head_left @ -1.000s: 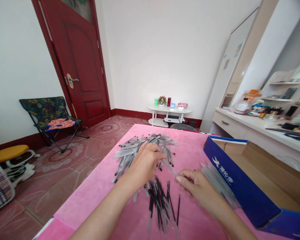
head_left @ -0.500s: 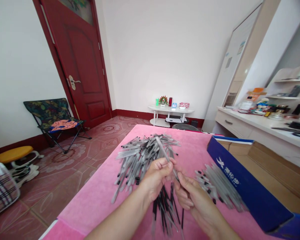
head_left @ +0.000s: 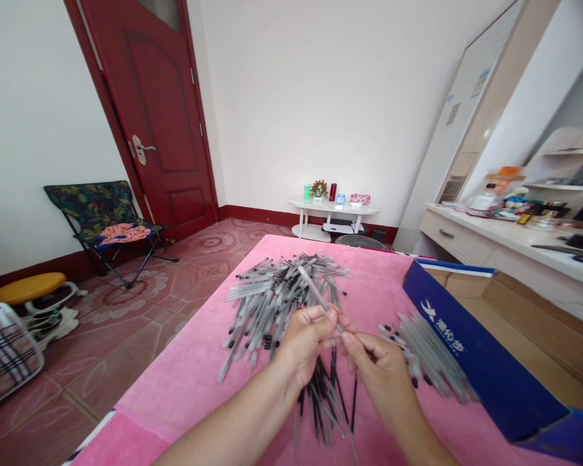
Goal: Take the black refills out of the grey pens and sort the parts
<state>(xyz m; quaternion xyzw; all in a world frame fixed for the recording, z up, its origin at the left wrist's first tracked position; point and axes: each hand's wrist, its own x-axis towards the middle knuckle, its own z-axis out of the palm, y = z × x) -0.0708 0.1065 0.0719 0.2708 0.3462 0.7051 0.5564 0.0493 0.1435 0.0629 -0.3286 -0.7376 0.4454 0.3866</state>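
My left hand [head_left: 309,340] is closed around the middle of a translucent grey pen [head_left: 312,285], whose upper end points away over a big loose pile of similar pens [head_left: 262,317]. Fingers of my right hand [head_left: 377,356] pinch the pen's near end, close against the left fingertips. Exactly what the right fingertips cover is hidden. Below both hands lie thin black and clear pen refills [head_left: 323,401] in a loose heap. A neater row of grey pens [head_left: 434,356] lies right of my right hand.
A blue cardboard box [head_left: 480,356], its inside brown, stands at the right on the pink cloth [head_left: 175,388] covering the table. A white dresser [head_left: 466,236] with bottles is beyond it. Farther back are a low white stand [head_left: 335,208] and a folding chair [head_left: 107,223].
My right hand has moved up and slightly left along the pen, nearer my left hand. The dark tip visible between the hands before is now covered. The camera view has shifted slightly.
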